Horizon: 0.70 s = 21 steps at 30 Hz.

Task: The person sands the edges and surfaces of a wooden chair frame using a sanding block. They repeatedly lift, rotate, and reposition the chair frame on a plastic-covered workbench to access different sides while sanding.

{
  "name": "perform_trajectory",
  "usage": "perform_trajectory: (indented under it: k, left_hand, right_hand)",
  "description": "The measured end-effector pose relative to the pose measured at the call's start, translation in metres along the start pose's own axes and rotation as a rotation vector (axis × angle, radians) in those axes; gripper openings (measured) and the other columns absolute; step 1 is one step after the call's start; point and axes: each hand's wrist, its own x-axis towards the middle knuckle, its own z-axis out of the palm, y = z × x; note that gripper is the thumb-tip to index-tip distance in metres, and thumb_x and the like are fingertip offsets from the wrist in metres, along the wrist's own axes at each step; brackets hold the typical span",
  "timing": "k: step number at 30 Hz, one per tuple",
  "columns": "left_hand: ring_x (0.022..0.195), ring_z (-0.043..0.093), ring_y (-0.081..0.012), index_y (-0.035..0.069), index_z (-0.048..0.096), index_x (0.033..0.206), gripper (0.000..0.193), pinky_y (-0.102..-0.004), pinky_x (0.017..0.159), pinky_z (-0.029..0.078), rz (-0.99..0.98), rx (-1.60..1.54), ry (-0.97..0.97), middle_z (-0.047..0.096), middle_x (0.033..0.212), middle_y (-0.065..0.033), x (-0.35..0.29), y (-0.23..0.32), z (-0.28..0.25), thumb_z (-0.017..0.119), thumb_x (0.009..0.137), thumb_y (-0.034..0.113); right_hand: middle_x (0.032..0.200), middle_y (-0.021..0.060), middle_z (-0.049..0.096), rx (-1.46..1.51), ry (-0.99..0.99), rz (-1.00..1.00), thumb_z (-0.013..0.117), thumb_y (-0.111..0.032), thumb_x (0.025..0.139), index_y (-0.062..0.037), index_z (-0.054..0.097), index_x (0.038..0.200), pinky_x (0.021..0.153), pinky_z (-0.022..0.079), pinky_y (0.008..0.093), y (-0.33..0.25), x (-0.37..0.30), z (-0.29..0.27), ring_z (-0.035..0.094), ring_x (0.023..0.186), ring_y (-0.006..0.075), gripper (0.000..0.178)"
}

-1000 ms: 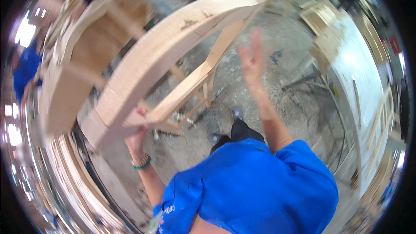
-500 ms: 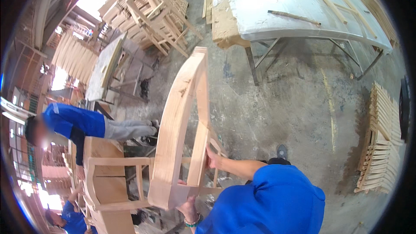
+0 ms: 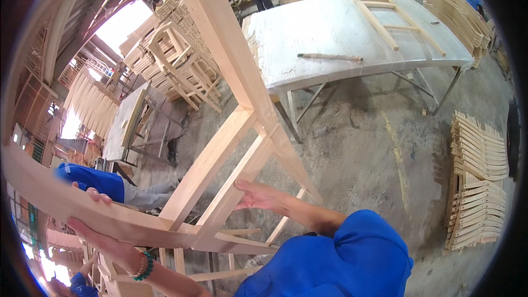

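A pale, unpainted wooden chair frame point(image 3: 220, 176) is raised in front of me and tilted, its curved rail reaching far left and a long post rising toward the top. My left hand point(image 3: 102, 236), with beaded bracelets at the wrist, is wrapped round the curved rail, fingertips showing over its far side. Against the nearer of two parallel crosspieces point(image 3: 236, 181), my right hand point(image 3: 257, 195) grips with the thumb on top; its other fingers are partly hidden by the wood.
A table point(image 3: 308, 22) with a whitish covering stands ahead, bearing a ladder-like wooden frame point(image 3: 379, 8) and a thin stick point(image 3: 330, 56). Curved wooden parts are stacked point(image 3: 478, 187) at right. Assembled frames point(image 3: 184, 66) stand at far left. A co-worker in blue point(image 3: 99, 180) is partly hidden behind my frame.
The chair frame has been turned and lifted; its curved rail now extends left and a post points up. My left hand has moved left along it. My view has shifted.
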Motion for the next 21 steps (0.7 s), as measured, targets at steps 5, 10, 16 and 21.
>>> perform_trajectory:
  k: [5,10,16,21]
  left_hand:
    - [0.082,0.053,-0.0178,0.003,0.040,0.129,0.052,-0.0275,0.078,0.047,0.082,-0.009,0.090,0.054,0.094,-0.0107,0.029,0.015,0.016,0.036,0.099,0.045]
    - [0.081,0.051,-0.0178,0.003,0.040,0.127,0.052,-0.0262,0.076,0.047,0.100,-0.185,0.006,0.051,0.094,-0.0090,0.069,-0.002,0.047,0.040,0.098,0.046]
    - [0.084,0.053,-0.0180,0.007,0.042,0.127,0.052,-0.0346,0.087,0.046,0.089,-0.420,-0.355,0.051,0.100,-0.0061,0.131,-0.053,0.035,0.041,0.096,0.049]
    - [0.095,0.058,-0.0174,0.010,0.042,0.134,0.056,-0.0534,0.100,0.038,0.079,-0.573,-0.525,0.056,0.108,-0.0029,0.166,-0.110,0.010,0.036,0.096,0.051]
  right_hand:
    - [0.132,0.0193,0.050,-0.357,-0.068,-0.221,0.054,-0.034,0.093,-0.0013,0.044,0.129,0.103,0.038,0.0485,-0.075,-0.044,0.050,0.048,0.123,0.0307,0.049]
    - [0.132,0.0215,0.047,-0.365,-0.323,-0.563,0.053,-0.041,0.092,-0.0088,0.038,0.137,0.105,0.033,0.0504,-0.125,-0.062,0.090,0.044,0.125,0.0352,0.057]
    - [0.103,0.0161,0.055,-0.484,-0.349,-0.812,0.053,-0.031,0.091,-0.0129,0.038,0.138,0.103,0.035,0.0489,-0.156,-0.046,0.101,0.050,0.108,0.0310,0.053]
    - [0.099,0.0135,0.058,-0.505,-0.305,-0.823,0.055,-0.018,0.089,0.0013,0.038,0.134,0.095,0.041,0.0415,-0.196,-0.019,0.116,0.054,0.102,0.0245,0.052]
